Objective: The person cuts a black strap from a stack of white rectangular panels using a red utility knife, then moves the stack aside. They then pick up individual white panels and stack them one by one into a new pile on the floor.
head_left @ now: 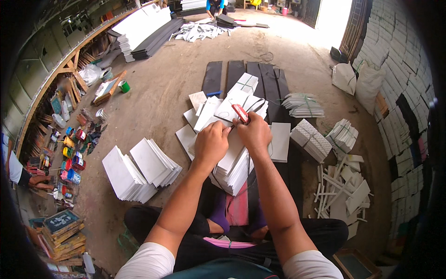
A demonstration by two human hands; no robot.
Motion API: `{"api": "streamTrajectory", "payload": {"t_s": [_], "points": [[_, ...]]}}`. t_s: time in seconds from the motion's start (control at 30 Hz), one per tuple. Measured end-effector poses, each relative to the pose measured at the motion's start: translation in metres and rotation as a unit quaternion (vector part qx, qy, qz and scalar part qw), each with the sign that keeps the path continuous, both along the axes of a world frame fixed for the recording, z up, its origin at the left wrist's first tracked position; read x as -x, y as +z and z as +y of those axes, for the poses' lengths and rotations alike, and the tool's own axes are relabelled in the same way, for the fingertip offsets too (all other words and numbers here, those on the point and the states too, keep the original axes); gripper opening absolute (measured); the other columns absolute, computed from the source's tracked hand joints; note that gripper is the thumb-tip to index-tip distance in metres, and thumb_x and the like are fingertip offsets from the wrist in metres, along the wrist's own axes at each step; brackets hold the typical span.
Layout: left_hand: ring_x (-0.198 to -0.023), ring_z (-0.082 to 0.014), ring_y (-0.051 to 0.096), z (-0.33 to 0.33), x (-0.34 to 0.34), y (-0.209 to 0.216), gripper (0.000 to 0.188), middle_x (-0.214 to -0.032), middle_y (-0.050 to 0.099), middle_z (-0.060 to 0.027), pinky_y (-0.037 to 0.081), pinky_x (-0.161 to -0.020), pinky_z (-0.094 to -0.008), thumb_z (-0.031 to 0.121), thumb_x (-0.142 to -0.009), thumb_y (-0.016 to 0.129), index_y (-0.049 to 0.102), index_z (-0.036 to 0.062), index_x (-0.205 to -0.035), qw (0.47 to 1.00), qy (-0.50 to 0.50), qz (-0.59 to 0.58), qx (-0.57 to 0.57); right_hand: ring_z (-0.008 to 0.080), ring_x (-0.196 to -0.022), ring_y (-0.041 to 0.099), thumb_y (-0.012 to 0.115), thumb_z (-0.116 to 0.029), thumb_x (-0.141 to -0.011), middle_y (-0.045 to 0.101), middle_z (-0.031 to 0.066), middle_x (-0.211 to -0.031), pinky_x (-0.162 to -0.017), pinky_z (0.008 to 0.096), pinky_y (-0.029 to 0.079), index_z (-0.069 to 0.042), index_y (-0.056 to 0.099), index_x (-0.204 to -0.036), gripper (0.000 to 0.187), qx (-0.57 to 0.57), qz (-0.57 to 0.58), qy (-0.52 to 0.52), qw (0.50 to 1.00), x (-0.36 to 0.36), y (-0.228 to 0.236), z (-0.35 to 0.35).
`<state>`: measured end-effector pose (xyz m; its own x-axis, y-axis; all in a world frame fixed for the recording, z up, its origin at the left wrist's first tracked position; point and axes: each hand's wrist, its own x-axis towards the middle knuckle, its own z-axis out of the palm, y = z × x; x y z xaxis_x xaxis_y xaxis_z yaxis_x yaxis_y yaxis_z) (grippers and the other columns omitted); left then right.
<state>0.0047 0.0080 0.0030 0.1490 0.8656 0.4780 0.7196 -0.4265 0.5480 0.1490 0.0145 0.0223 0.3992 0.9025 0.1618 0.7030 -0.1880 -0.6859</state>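
A stack of white sheets [233, 173] stands upright between my legs, with a thin dark band round it. Over it, my right hand [254, 135] is closed on a small red tool [240, 113], probably a cutter, tilted up to the left. My left hand [212, 143] is closed beside it at the top of the stack, its fingertips pinched near the band. Whatever they pinch is too small to make out. Loose white pieces [209, 112] lie fanned just beyond both hands, and a tied white bundle [246, 83] lies at their far end.
Dark boards [214, 74] lie under the work. Two white stacks [123, 174] lean together on the left. Tied bundles [310, 139] and white offcuts [346, 186] lie to the right. Paint pots [74, 162] line the left side. Far ahead, another person [214, 7] crouches by scraps.
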Motion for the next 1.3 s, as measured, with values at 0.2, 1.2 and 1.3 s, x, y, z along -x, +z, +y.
{"api": "streamTrajectory", "payload": {"t_s": [0.2,1.2,1.3], "points": [[-0.082,-0.0446,0.066,-0.004,0.010,0.002,0.023,-0.082,0.068,-0.0226,0.050,-0.074,-0.0529,0.020,-0.096,0.065,0.062,-0.0007,-0.086,0.999,-0.032,-0.010,0.013,0.0376,-0.091,0.072,0.078,-0.045,-0.081,0.075,0.0151,-0.089,-0.077,0.0477,0.054,-0.011,0.076,-0.099,0.038,-0.003,-0.004,0.007,1.000,0.002,0.002,-0.003],[-0.122,-0.0358,0.055,-0.029,0.031,0.033,0.057,-0.123,0.062,-0.0173,0.043,-0.101,-0.0467,0.056,-0.086,0.075,0.069,0.0060,-0.113,0.998,0.001,0.059,-0.025,0.0342,-0.093,0.067,0.056,-0.044,-0.101,0.067,0.0213,-0.098,-0.083,0.0430,0.050,0.001,0.055,-0.114,0.047,-0.120,0.229,-0.055,0.965,-0.108,-0.155,0.016],[-0.140,-0.0406,0.040,-0.021,0.021,0.019,0.077,-0.149,0.045,-0.0199,0.032,-0.113,-0.0544,0.064,-0.080,0.074,0.059,0.0144,-0.138,0.992,0.026,0.118,0.030,0.0484,-0.112,0.062,0.056,-0.042,-0.100,0.065,0.0300,-0.113,-0.093,0.0523,0.047,0.002,0.055,-0.118,0.048,0.049,0.136,-0.119,0.982,-0.115,-0.242,-0.021]]}}
